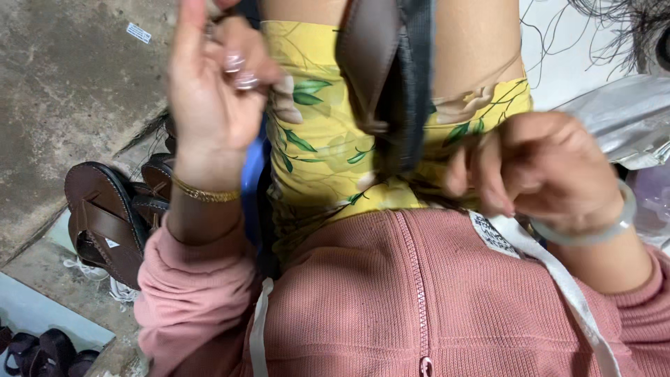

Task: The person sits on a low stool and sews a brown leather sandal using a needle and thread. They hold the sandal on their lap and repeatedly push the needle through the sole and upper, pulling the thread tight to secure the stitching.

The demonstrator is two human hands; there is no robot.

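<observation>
Holding a brown sandal strap (pixel 380 70) over your lap, your right hand (pixel 541 167) grip is pinched on something hidden near it, your left hand (pixel 213 84) fingers loosely curled, more sandals (pixel 105 216) on the floor.

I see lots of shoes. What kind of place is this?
Probably a small sandal-making workshop: brown sandals lie on the concrete floor, more sandals sit nearby, and a brown strap piece hangs between the hands.
</observation>
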